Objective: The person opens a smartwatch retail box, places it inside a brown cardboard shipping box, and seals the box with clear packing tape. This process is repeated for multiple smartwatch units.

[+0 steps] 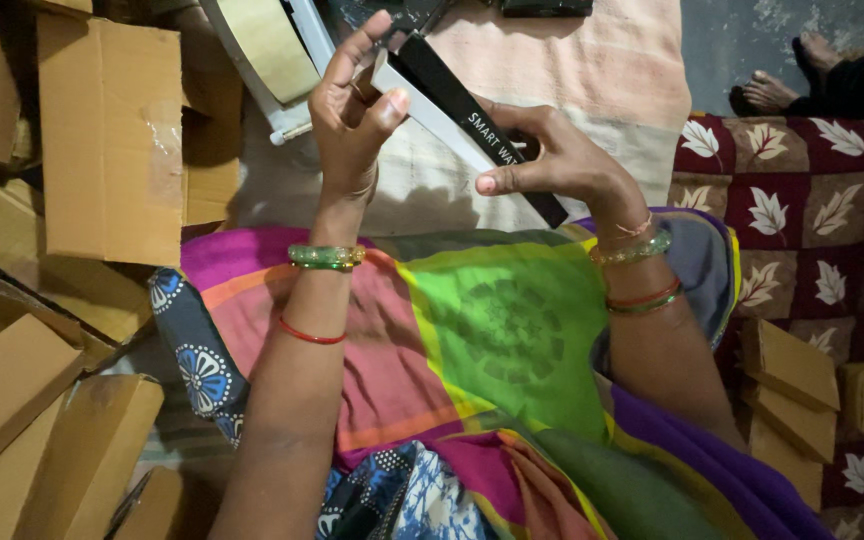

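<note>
Far left of frame: flat brown cardboard boxes stacked and leaning, more of them lower left.

Upper centre: left hand raised, fingers and thumb clamped on the top end of a long slim black-and-white box. The box runs diagonally from upper centre down to the right. Right hand is clamped on its lower end, thumb on the near face, fingers wrapped behind. Both hands closed on the box, which is held in the air above the lap, touching nothing else.

Doing this step well, as a judgement: keep a firm pinch at each end, thumbs on the flat faces and not on the edges, so the thin sleeve neither bends nor twists; keep the two ends in line if the inner part needs to slide.

Below the hands: lap covered in bright multicolour cloth, pink, green, purple. Green and red bangles on both wrists.

Top centre: a pale cloth spread on the floor, and a white-framed object, only partly seen.

Right: maroon leaf-print mat with small brown cartons on it. Upper right corner: grey floor, another person's bare feet.
</note>
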